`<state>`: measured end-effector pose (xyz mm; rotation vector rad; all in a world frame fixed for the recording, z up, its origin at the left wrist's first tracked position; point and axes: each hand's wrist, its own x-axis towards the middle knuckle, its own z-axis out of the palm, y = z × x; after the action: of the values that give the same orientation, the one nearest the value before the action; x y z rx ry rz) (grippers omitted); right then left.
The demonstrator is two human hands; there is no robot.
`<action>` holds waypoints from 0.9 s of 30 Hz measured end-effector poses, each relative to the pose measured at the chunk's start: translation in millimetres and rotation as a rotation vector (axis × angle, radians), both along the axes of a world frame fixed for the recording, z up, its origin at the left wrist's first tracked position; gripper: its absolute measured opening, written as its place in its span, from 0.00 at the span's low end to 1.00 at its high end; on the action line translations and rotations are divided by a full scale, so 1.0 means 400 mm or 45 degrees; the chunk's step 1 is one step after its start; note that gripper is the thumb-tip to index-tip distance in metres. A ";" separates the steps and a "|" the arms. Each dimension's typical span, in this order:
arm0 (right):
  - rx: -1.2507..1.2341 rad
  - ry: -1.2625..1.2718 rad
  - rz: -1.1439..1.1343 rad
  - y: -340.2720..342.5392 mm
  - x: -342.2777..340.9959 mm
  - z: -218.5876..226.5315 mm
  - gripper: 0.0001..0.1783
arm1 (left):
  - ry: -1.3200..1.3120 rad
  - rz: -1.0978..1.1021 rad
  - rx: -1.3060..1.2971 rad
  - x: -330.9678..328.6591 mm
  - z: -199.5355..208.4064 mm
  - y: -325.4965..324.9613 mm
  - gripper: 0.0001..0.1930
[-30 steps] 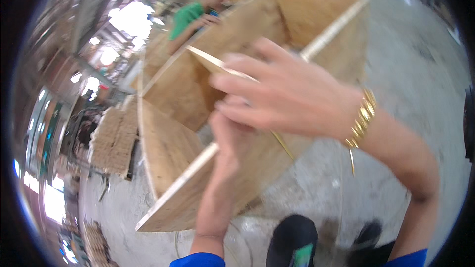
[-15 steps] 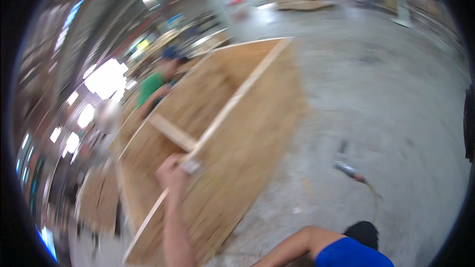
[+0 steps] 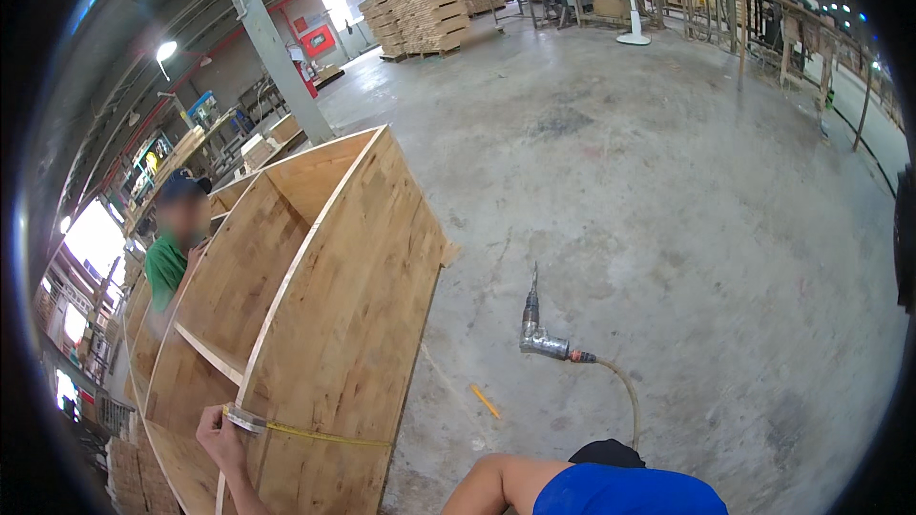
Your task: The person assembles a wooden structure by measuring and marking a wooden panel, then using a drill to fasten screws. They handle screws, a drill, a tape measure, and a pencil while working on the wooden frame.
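My left hand reaches up from the lower edge and grips a tape measure at the top edge of a large wooden cabinet frame. The tape's yellow blade is pulled out across the cabinet's side panel to its lower edge by the floor. My right arm, in a blue sleeve, bends down out of the picture, so its hand is hidden. On the floor to the right lie an air screwdriver with a hose and a yellow pencil.
Behind the cabinet's far-left side is a co-worker in a green shirt. A grey post stands beyond the cabinet. Farther back are stacked wooden boards, a white standing fan and workbenches. Concrete floor stretches to the right.
The view has swung right, so the cabinet and screwdriver sit farther left, and the picture is sharper. My left hand stays at the cabinet's top edge; the yellow tape blade now shows clearly.
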<state>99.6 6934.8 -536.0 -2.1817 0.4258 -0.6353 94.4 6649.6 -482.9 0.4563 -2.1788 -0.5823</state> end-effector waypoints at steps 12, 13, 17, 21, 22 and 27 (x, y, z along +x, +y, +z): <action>-0.011 -0.085 0.290 0.037 0.078 0.029 0.20 | -0.051 0.126 -0.029 -0.032 0.017 0.054 0.06; -0.032 -0.071 0.340 0.035 0.090 0.037 0.20 | -0.033 0.124 -0.043 -0.020 0.027 0.040 0.06; -0.049 -0.039 0.423 0.013 0.111 0.047 0.20 | -0.007 0.094 0.058 0.022 0.046 0.032 0.05; -0.020 -0.212 0.482 -0.023 0.104 0.011 0.22 | 0.023 0.110 0.094 0.012 0.044 0.051 0.05; -0.031 -0.161 0.482 -0.028 0.103 0.000 0.20 | 0.011 0.125 0.091 0.011 0.040 0.055 0.05; -0.186 -0.105 0.495 -0.046 0.117 -0.039 0.20 | 0.002 0.127 0.051 0.007 0.042 0.057 0.05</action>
<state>146.6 6916.3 -551.6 -2.2803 -0.0932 -0.5488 97.4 6672.3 -466.2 0.5823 -2.1329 -0.5726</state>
